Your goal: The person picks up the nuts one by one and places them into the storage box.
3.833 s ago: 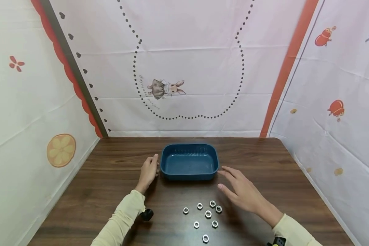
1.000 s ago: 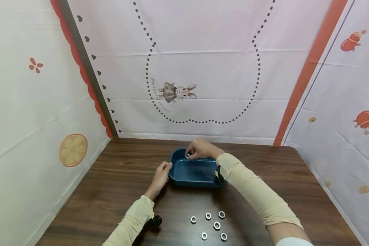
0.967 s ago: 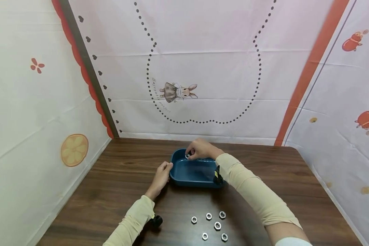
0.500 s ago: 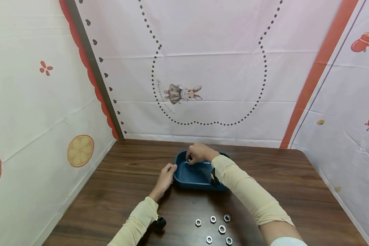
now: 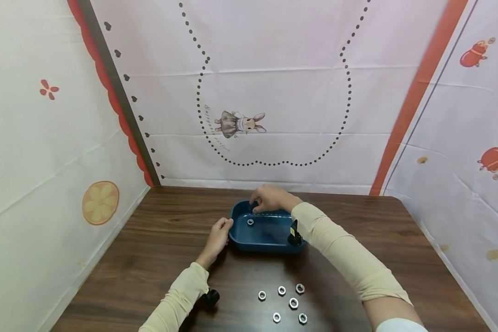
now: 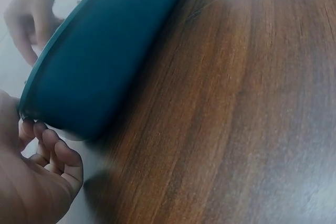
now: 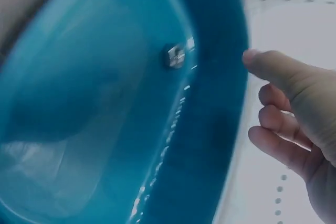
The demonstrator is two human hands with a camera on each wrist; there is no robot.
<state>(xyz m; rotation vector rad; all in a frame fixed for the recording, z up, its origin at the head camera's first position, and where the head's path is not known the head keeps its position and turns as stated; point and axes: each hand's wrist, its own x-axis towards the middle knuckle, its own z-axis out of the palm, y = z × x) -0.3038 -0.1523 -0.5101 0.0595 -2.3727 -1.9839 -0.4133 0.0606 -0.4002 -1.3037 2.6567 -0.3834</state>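
Observation:
A dark blue plastic bin [image 5: 261, 246] with rounded corners stands toward the far side of the table. My left hand [image 5: 216, 240] grips its left rim, thumb on top; in the left wrist view the curled fingers [image 6: 67, 156] meet the outer wall. One metal hex nut [image 5: 250, 222] lies on the bin's floor near the left end, also visible in the right wrist view. Above the bin's far left part hovers my right hand [image 5: 270, 198], thumb and fingers apart with nothing between them. Several more hex nuts [image 5: 293, 303] lie spread on the table in front.
The brown wood-grain table [image 5: 149, 258] carries everything. White printed cloth hangs behind it and along both sides, its back sheet [image 5: 315, 182] coming down near the table's far edge. Black wrist cameras [image 5: 211, 297] are strapped on the sleeves.
My right hand has carried a nut from the table into the bin, lowered it, let it go and lifted away. The left hand has taken hold of the bin's rim.

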